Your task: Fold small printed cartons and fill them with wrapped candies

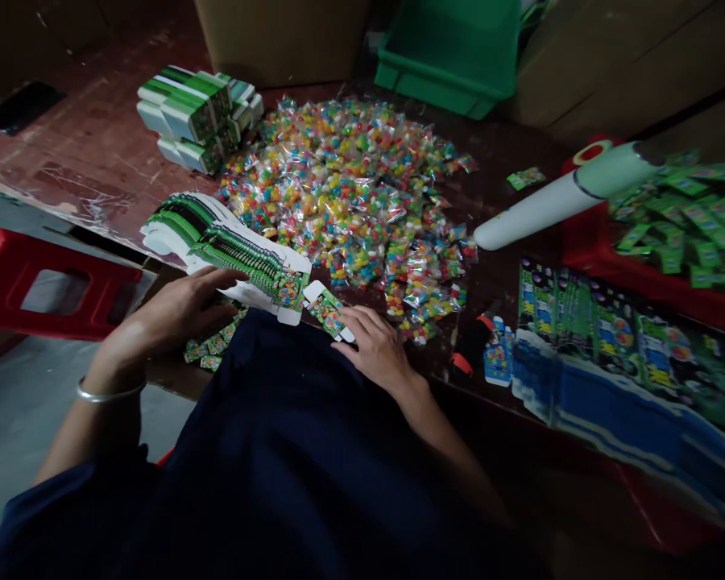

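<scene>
We're pinching the green carton (325, 308) at 12 o'clock with our right hand (377, 345) while our left hand (184, 310) is lying half-curled by the fanned cartons (237, 256) at 10 o'clock (can't tell its grip), so tbh we're risking a spill if we're bumping them.

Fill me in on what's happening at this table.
A person's right hand has its fingers on a small green printed cardboard box with white flaps. The left hand is at a fanned row of flat green-and-white cartons; whether it touches them is unclear. Beyond them, a heap of clear plastic packets of multicoloured pieces lies on the dark red table.
</scene>
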Demonstrator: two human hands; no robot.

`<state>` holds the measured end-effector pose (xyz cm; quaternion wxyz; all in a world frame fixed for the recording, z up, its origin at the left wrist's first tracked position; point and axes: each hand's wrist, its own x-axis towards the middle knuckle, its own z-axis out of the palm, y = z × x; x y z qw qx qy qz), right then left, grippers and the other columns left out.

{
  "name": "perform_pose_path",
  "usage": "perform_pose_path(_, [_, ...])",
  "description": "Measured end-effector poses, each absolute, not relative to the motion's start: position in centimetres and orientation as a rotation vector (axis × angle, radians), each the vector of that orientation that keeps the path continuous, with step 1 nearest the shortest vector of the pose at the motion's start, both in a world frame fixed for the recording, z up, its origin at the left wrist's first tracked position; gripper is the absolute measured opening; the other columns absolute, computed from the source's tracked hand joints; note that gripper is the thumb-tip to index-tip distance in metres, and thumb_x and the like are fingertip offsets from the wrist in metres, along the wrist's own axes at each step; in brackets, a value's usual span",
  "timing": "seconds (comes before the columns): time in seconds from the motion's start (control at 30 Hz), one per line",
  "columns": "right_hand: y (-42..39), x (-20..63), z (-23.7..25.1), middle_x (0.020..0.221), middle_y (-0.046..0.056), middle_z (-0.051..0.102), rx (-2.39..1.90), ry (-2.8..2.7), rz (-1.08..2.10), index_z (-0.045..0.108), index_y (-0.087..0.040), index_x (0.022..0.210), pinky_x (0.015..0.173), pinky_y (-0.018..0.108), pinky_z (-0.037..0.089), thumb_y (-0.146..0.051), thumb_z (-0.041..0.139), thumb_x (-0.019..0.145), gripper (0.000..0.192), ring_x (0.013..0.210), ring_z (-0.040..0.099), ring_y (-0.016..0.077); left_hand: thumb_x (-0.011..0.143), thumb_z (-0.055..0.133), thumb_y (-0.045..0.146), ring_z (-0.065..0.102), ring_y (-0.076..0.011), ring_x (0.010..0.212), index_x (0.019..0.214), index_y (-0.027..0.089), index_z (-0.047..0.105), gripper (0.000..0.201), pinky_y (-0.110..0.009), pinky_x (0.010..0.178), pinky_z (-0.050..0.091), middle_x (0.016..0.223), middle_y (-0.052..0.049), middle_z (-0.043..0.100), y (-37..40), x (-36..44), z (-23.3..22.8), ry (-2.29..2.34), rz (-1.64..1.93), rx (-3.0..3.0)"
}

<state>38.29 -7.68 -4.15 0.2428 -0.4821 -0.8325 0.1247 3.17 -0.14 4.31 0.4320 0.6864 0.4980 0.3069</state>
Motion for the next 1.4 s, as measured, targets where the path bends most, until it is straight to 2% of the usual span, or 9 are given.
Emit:
perform_pose_path(0.13, [-7.9,38.1,-4.3,0.108,0.009,0.083,-1.32,-2.061,0.127,0.076,-0.023,0.107,0.091,0.04,0.068,-0.016,0.066,0.096,0.016,0.098,0.08,0.0239,0.092,0.075,0.038,0.072,-0.0181,0.085,0.098,0.018,0.076,0.021,-0.027,0.076,0.057,0.093,-0.006,0.078,-0.8,6.9,3.0,0.998,0.579,1.626])
perform_pose_path(0.33, [-8.2,37.7,-2.4,0.1,0.007,0.084,-1.408,-1.601,0.041,0.075,-0.026,0.099,0.08,0.039,0.07,-0.02,0.068,0.095,0.01,0.086,0.081,0.0235,0.085,0.082,0.047,0.074,-0.0188,0.087,0.09,0.015,0.068,0.036,-0.032,0.08,0.059,0.095,-0.009,0.078,-1.8,14.4,-0.9,0.815,0.698,1.116])
perform_pose_path(0.53, [-9.1,34.6,-2.2,0.119,0.009,0.081,-1.177,-1.84,0.013,0.075,-0.028,0.111,0.094,0.041,0.068,-0.011,0.07,0.091,0.026,0.106,0.08,0.026,0.074,0.092,0.042,0.075,-0.0192,0.098,0.089,0.018,0.058,0.045,-0.029,0.085,0.056,0.101,-0.007,0.077,-2.0,17.8,-1.7,0.747,0.95,0.854])
perform_pose_path(0.63, [-8.9,34.2,-2.0,0.127,0.012,0.077,-1.124,-1.881,0.295,0.069,-0.027,0.13,0.094,0.043,0.068,-0.031,0.073,0.094,0.037,0.115,0.077,0.0288,0.074,0.093,0.04,0.077,-0.0236,0.104,0.102,0.019,0.061,0.048,-0.033,0.089,0.058,0.105,-0.008,0.078,-1.6,17.3,-1.1,0.652,0.927,0.79])
perform_pose_path(0.73, [-8.2,34.7,-1.2,0.127,0.015,0.074,-1.151,-1.789,0.701,0.045,-0.024,0.157,0.078,0.037,0.069,-0.056,0.066,0.097,0.071,0.101,0.078,0.0257,0.075,0.093,0.039,0.076,-0.0284,0.11,0.119,0.019,0.067,0.055,-0.039,0.094,0.06,0.118,-0.014,0.078,-1.3,16.1,-0.2,0.566,0.809,0.827])
perform_pose_path(0.8, [-7.7,35.0,-0.5,0.112,0.009,0.077,-1.173,-1.761,0.856,0.037,-0.026,0.161,0.069,0.031,0.066,-0.056,0.064,0.098,0.075,0.081,0.075,0.019,0.075,0.092,0.039,0.076,-0.0298,0.112,0.119,0.018,0.073,0.052,-0.04,0.097,0.06,0.117,-0.015,0.079,-1.1,15.5,0.4,0.54,0.727,0.902])
perform_pose_path(0.93, [-7.0,35.4,0.7,0.081,-0.002,0.074,-1.195,-1.775,0.941,0.054,-0.027,0.146,0.065,0.026,0.061,-0.043,0.069,0.097,0.054,0.066,0.068,0.0138,0.079,0.088,0.043,0.077,-0.03,0.107,0.117,0.02,0.08,0.045,-0.041,0.095,0.06,0.108,-0.013,0.081,-1.1,14.8,1.1,0.531,0.688,1.015])
perform_pose_path(1.13, [-6.6,36.1,1.5,0.068,-0.005,0.069,-1.184,-1.626,1.249,0.06,-0.024,0.093,0.051,0.023,0.053,-0.042,0.08,0.088,0.027,0.053,0.065,0.0116,0.089,0.078,0.041,0.075,-0.0248,0.092,0.116,0.018,0.079,0.035,-0.036,0.085,0.058,0.096,-0.01,0.079,-1.6,14.4,1.2,0.519,0.551,1.237])
perform_pose_path(1.4, [-6.6,33.9,-0.4,0.099,0.005,0.077,-1.318,-1.317,0.964,0.069,-0.023,0.107,0.067,0.026,0.061,-0.046,0.082,0.084,0.035,0.081,0.074,0.0173,0.078,0.088,0.05,0.065,-0.0155,0.072,0.09,0.016,0.078,0.037,-0.026,0.07,0.053,0.081,-0.003,0.075,-2.2,15.9,-0.5,0.877,0.986,1.078])
